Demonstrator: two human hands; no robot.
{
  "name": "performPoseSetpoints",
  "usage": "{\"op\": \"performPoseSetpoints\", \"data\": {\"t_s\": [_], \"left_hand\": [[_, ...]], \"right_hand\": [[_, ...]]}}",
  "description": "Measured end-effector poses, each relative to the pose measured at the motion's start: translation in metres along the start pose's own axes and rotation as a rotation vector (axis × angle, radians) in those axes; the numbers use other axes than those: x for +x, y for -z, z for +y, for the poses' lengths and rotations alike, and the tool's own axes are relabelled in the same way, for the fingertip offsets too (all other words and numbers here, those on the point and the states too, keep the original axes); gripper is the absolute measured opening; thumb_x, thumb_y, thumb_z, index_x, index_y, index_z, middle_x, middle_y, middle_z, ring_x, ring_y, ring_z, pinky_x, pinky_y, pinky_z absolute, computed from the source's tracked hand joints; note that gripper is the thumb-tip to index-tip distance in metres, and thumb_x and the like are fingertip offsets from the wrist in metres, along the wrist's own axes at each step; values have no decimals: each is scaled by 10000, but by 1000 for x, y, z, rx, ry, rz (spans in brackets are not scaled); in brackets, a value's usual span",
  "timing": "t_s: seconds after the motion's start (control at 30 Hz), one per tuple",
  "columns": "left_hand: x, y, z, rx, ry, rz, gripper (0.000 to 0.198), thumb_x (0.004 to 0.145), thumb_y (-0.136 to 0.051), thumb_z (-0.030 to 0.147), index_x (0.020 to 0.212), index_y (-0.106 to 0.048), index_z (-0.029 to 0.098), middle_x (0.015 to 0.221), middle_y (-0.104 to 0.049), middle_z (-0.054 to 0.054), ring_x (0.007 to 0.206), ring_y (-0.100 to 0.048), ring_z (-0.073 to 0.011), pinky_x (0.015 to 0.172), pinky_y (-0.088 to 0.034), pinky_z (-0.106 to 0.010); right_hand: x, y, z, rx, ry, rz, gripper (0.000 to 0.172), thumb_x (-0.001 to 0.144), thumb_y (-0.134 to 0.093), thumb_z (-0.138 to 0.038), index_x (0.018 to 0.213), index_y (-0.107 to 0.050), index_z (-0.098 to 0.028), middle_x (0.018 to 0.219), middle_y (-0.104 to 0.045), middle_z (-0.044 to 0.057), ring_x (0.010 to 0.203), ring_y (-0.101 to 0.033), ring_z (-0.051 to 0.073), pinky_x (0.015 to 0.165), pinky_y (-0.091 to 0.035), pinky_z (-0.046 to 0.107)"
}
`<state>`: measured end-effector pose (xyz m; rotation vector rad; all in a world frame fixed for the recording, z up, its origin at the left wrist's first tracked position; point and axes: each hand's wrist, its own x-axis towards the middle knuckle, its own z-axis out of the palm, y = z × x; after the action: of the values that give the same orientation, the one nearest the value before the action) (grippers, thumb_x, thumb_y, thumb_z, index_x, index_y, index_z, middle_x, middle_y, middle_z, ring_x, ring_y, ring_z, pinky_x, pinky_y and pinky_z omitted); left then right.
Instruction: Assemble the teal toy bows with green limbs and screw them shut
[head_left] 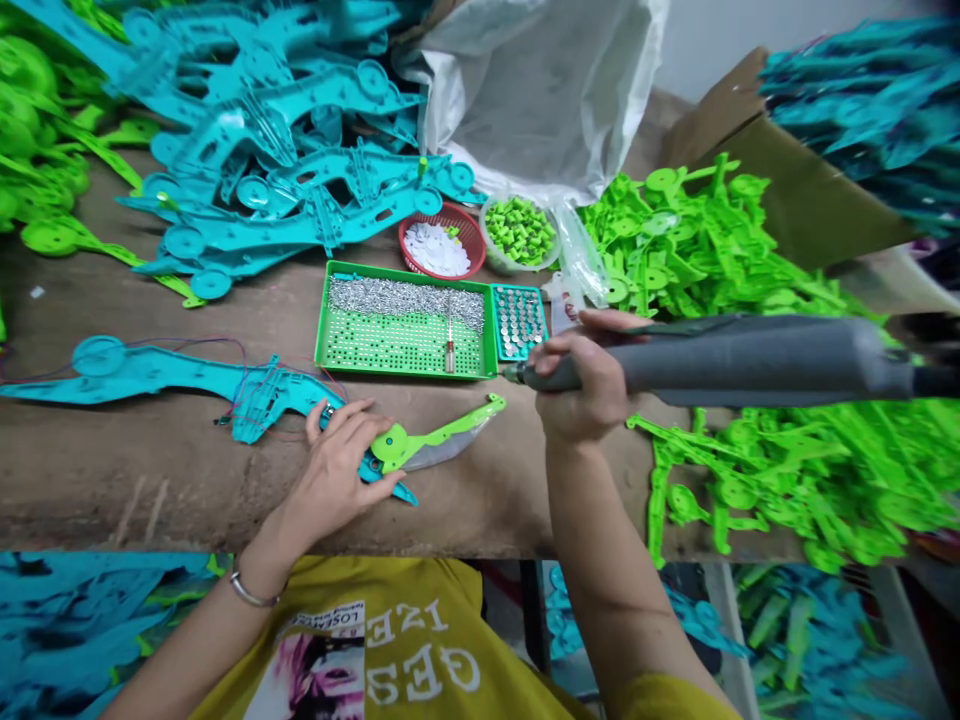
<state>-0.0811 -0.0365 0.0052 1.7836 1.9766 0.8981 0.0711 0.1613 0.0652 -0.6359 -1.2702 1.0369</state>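
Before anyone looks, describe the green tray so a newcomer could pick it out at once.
On the brown bench, look just beyond the left hand to the bright green rectangular tray. Unlike the smaller blue tray beside it, it holds loose silver pieces and a screwdriver.

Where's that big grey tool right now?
In the head view, the grey tool is in the right hand, to the right of the green tray, its tip close to the tray's near right corner.

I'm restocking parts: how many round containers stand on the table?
2: the red plastic basket of flat white pieces and, right of it, the whitish plastic tub of lime-green pieces. Others may be hidden.
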Motion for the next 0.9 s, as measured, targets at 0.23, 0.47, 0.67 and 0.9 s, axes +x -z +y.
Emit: {"op": "performPoseSetpoints", "data": {"t_s": [0.23, 0.47, 0.67, 0.9], "left_hand": [[0, 1, 1, 52, 0, -10, 383, 812, -717, 339, 1150, -581, 219, 1174, -702, -95, 1260, -551, -324, 1132, -120, -553], [0, 0, 0, 72, -26, -2, 400, 808, -728, 343, 1155, -569, 226, 1160, -706, -83, 1252, -557, -320, 1132, -132, -562], [-1, -1, 0, 84, -31, 3, 400, 809, -727, 349, 1153, -577, 208, 1186, -696, -104, 1253, -554, -326, 1126, -141, -580], [-1, 0, 0, 44, -7, -4, 429, 788, -747, 361, 1155, -594, 201, 1180, -701, -100, 1274, -533, -329, 1143, -127, -582]], "right_hand": [[-18, 40, 5, -82, -83, 94, 162, 699, -649, -235, 851, -602, -204, 529, -599, -72, 373, -484, 90, 426, -448, 244], [-23, 48, 21, -116, -138, 91, 177, 704, -673, -295, 822, -564, -220, 527, -579, -78, 384, -501, 97, 429, -449, 249], [-21, 51, 24, -170, -194, -110, 259, 674, -725, -375, 731, -520, -228, 545, -590, -55, 367, -489, 103, 406, -437, 270], [-14, 46, 10, -255, -162, -170, 273, 692, -721, -433, 821, -582, -237, 530, -558, -67, 391, -500, 117, 445, -461, 288]]}}
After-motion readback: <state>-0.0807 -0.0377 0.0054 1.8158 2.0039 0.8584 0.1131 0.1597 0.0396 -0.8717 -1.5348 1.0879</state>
